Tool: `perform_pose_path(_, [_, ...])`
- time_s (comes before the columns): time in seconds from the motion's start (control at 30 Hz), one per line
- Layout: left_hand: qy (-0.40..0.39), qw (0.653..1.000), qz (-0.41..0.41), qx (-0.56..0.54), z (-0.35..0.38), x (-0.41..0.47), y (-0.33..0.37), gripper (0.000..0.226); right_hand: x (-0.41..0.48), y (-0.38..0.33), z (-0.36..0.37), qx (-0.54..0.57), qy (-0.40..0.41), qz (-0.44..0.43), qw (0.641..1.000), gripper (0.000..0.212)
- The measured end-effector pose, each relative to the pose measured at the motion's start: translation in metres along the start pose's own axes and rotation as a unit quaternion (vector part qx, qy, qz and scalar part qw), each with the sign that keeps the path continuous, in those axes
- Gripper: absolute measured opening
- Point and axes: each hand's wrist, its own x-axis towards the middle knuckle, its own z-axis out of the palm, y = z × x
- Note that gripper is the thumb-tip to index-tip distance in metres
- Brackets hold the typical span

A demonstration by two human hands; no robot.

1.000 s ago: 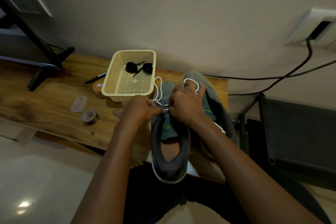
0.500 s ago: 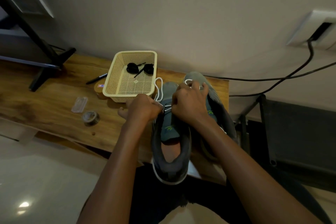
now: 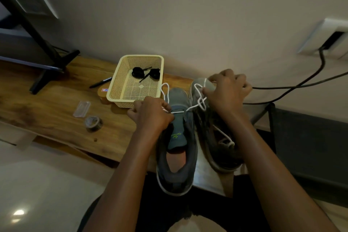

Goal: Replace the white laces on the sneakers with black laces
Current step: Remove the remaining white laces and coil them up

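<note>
Fingers (image 3: 160,104) of the left hand (image 3: 150,114) are curled tight at the lower eyelets of the left grey sneaker (image 3: 177,158), pinching the white lace (image 3: 194,107). That lace runs across to the right hand (image 3: 228,92), which grips it in a fist above the toe of the second sneaker (image 3: 216,137), with tangled loops just beside the thumb. Both sneakers sit at the desk (image 3: 56,103) edge, heels toward the person. Two coiled black laces (image 3: 146,73) lie in the cream basket (image 3: 114,84) just beyond the left hand.
</note>
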Motion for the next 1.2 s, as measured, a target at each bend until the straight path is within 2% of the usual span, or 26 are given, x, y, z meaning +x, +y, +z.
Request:
perform_pose_path(0.07, [0.027,0.998,0.049,0.014,0.006,-0.006,0.009,0.021,-0.002,0.001,0.001,0.0,-0.002,-0.002,1.0,0.034])
perform_pose_path(0.17, [0.038,0.994,0.088,0.058,0.021,-0.009,0.014,0.019,-0.018,-0.007,0.009,-0.008,-0.008,-0.097,0.995,0.021])
perform_pose_path(0.3, [0.056,0.993,0.087,0.063,0.032,-0.008,0.011,0.021,-0.036,-0.014,0.017,-0.044,-0.105,-0.174,0.978,0.032])
perform_pose_path(0.43, [0.036,0.995,0.074,0.059,0.033,-0.004,0.009,0.019,-0.036,-0.008,0.017,-0.041,-0.149,-0.168,0.974,0.036])
perform_pose_path(0.53, [0.032,0.996,0.059,0.057,0.033,0.0,0.007,0.016,-0.038,-0.005,0.014,-0.028,-0.176,-0.151,0.972,0.031])
perform_pose_path(0.6, [0.038,0.995,0.051,0.071,0.035,0.003,0.006,0.021,-0.038,-0.002,0.014,-0.013,-0.176,-0.136,0.975,0.024])
perform_pose_path(0.7, [0.027,0.995,0.052,0.075,0.035,0.003,0.007,0.023,-0.038,-0.001,0.015,0.001,-0.175,-0.126,0.977,0.029])
perform_pose_path(0.83, [0.006,0.994,0.08,0.078,0.032,0.0,0.008,0.019,-0.038,-0.003,0.017,0.0,-0.171,-0.136,0.976,0.018])
perform_pose_path(1.0, [0.015,0.994,0.061,0.092,0.037,0.002,0.007,0.024,-0.035,0.002,0.02,0.015,-0.164,-0.108,0.98,0.008])
perform_pose_path(1.2, [0.093,0.995,0.006,0.03,0.037,0.003,0.005,0.023,-0.033,0.004,0.022,0.001,-0.159,-0.092,0.983,0.032])
